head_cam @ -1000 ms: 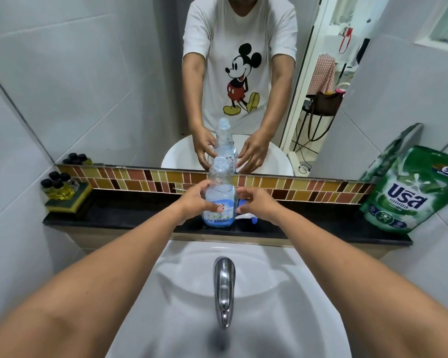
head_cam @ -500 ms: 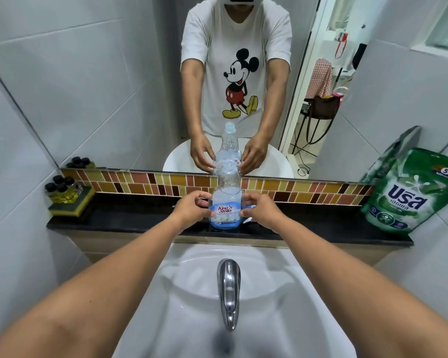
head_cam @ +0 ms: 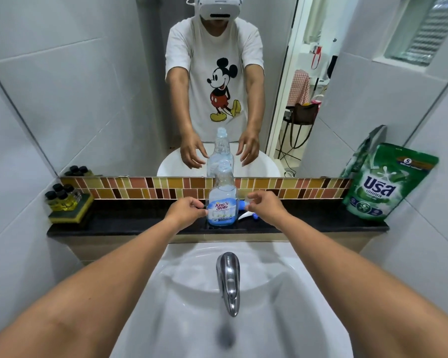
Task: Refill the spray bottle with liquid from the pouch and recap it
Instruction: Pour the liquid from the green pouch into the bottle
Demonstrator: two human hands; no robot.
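**Desk:** Over the bathroom sink — what are the hands doing?

**Photographer:** Both flank the spray bottle (head_cam: 222,200). The left hand (head_cam: 185,210) has fingertips curled at the label's edge, touching or nearly so; the right hand (head_cam: 263,204) hangs just beside it, fingers loosely curled, holding nothing.

**Desk:** And the bottle?

**Photographer:** Upright on the dark surface (head_cam: 130,223), uncapped, a shallow band of blue liquid at the bottom. Its trigger head (head_cam: 246,211) lies just behind, to the right.

**Desk:** How will it handle?

**Photographer:** Likely light and easy to tip; thin clear plastic, probably giving under a squeeze. I'd grip the labelled body, not the narrow neck.

**Desk:** The pouch?

**Photographer:** A green refill pouch (head_cam: 378,184) leans on the wall, well apart at the surface's right end. Soft and floppy, by the look; support it underneath.

**Desk:** Surroundings?

**Photographer:** Small dark-capped bottles (head_cam: 62,196) at left, tile strip (head_cam: 153,188), mirror (head_cam: 88,86), white basin (head_cam: 282,293), chrome tap (head_cam: 228,280).
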